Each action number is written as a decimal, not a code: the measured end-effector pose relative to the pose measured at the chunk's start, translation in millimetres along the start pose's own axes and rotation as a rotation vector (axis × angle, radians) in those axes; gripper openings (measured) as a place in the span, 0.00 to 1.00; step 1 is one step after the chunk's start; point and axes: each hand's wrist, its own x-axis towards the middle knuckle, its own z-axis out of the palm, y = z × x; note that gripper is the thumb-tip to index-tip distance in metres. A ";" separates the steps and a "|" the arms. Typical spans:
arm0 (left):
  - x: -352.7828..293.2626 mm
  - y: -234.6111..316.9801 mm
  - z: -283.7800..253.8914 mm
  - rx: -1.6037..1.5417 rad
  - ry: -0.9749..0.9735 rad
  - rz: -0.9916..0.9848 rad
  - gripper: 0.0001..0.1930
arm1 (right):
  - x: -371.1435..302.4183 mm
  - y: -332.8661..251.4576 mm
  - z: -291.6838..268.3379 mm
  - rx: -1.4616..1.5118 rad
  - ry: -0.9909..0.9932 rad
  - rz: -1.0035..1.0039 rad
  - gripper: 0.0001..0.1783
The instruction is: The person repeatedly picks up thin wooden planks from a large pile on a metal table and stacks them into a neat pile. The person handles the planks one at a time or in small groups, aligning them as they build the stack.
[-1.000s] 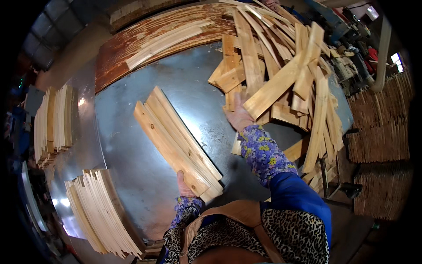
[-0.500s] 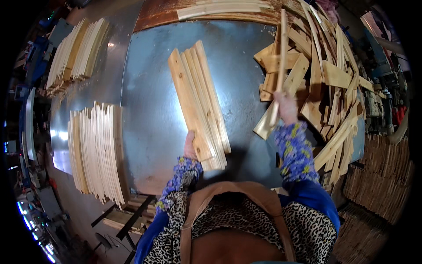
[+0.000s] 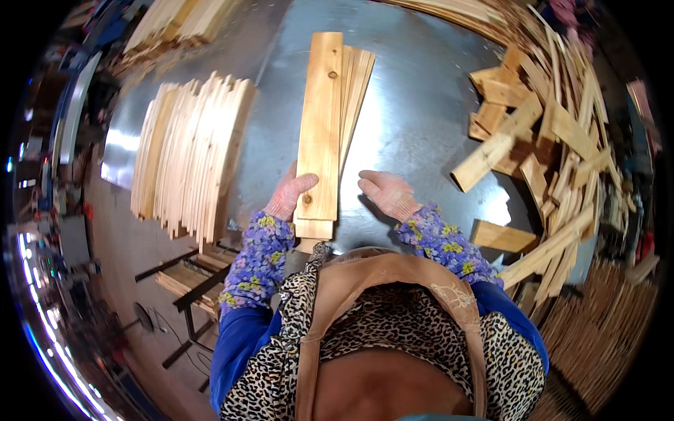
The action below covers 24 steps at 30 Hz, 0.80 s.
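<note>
A small stack of flat wooden boards [image 3: 320,133] lies lengthwise in front of me, its lower pieces fanned out to the right. My left hand [image 3: 293,191] grips the stack's left edge near the close end, thumb over the knotty top board. To the right of the boards, my right hand [image 3: 387,194] is held apart from them, open and with nothing in it. Its thumb and fingers point toward the stack. Both hands seem to wear thin pale gloves.
A row of upright-edged strips [image 3: 189,154] stands on the metal table [image 3: 414,84] at left, another bundle [image 3: 179,24] behind it. A jumbled heap of wood pieces [image 3: 554,126] covers the right side. One short board [image 3: 503,236] lies near the front edge.
My right hand has let go of a long narrow strip at the heap and come left toward the boards. The stack in my left hand has turned more upright. My view has shifted.
</note>
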 end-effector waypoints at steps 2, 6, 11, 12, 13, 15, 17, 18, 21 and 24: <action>-32.8 14.1 -22.1 0.812 0.376 -0.025 0.50 | -0.8 -0.4 15.9 -0.015 -0.038 0.010 0.33; -83.4 0.8 -68.6 1.691 0.829 -0.159 0.52 | -14.0 0.9 46.1 -0.064 -0.233 0.026 0.32; -101.8 -42.2 -119.4 1.865 0.963 0.087 0.47 | -36.1 3.1 63.8 -0.044 -0.274 0.045 0.31; -98.5 -40.9 -134.4 1.950 0.923 -0.009 0.46 | -41.2 7.8 62.6 -0.026 -0.237 0.012 0.31; -102.6 -46.8 -143.5 2.219 0.904 -0.239 0.46 | -54.4 15.6 60.7 -0.022 -0.205 0.034 0.31; -99.7 -40.2 -169.3 1.894 1.128 -0.257 0.55 | -73.7 41.8 46.0 -0.016 -0.021 0.124 0.30; -89.0 -38.1 -174.4 1.746 1.131 -0.370 0.57 | -116.0 85.6 17.3 -0.015 0.236 0.247 0.29; -83.1 -40.1 -166.8 1.901 1.116 -0.283 0.57 | -154.5 111.5 -1.8 -0.038 0.349 0.413 0.26; -64.3 -40.9 -119.7 1.903 1.031 -0.413 0.55 | -260.0 186.1 -56.5 -0.019 0.909 0.744 0.27; -31.5 -44.5 -40.5 1.693 1.002 -0.019 0.52 | -342.4 262.0 -102.3 0.436 1.437 0.819 0.33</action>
